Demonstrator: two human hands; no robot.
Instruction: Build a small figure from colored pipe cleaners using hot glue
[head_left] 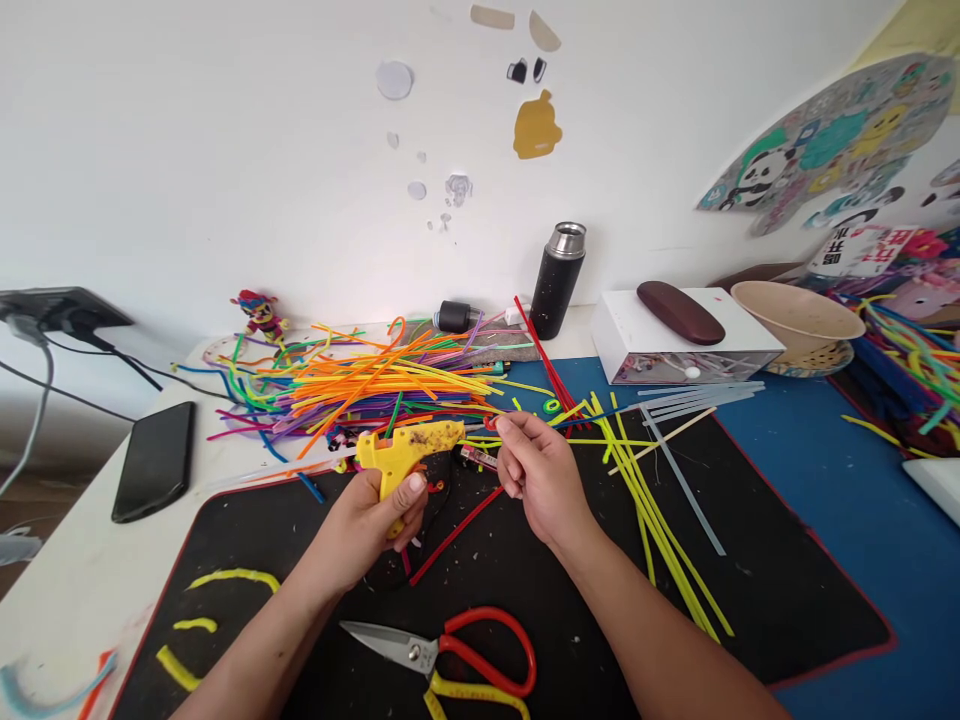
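My left hand (391,508) is wrapped round the grip of a yellow hot glue gun (420,450), whose nozzle points right. A clear glue stick (300,467) sticks out of its back end. Close to the nozzle, my right hand (536,465) pinches a small red piece of pipe cleaner (491,423), partly covered by the fingertips. Whether the nozzle touches it I cannot tell. Below both hands, scissors (420,652) with one red and one yellow handle lie on the black mat (300,660). A lighter (478,458) lies behind the hands.
Orange, yellow and purple pipe cleaners (375,385) are heaped at the back. Yellow-green ones (660,510) and glue sticks (690,495) lie right. A black flask (559,285), white box (622,345) and beige bowl (799,310) stand behind. A phone (155,460) lies left.
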